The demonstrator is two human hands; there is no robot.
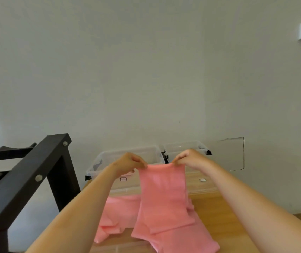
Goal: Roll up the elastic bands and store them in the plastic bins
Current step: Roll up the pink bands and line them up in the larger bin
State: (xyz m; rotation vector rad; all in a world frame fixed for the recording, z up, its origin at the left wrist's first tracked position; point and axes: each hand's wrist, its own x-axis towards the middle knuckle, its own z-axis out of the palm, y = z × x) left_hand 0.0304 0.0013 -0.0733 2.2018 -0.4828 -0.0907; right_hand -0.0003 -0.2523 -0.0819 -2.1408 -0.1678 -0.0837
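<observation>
Pink stretchy elastic band hangs from both my hands: left hand and right hand each pinch a top corner, equally near. Its long axis drops toward me onto the wooden surface; the clear plastic bins sit just behind the hands.

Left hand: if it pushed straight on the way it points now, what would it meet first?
Probably the left clear bin just behind it, near its rim; depth is unclear. The left hand pinches the pink band at its top edge and angles towards the right hand, which might come first.
</observation>
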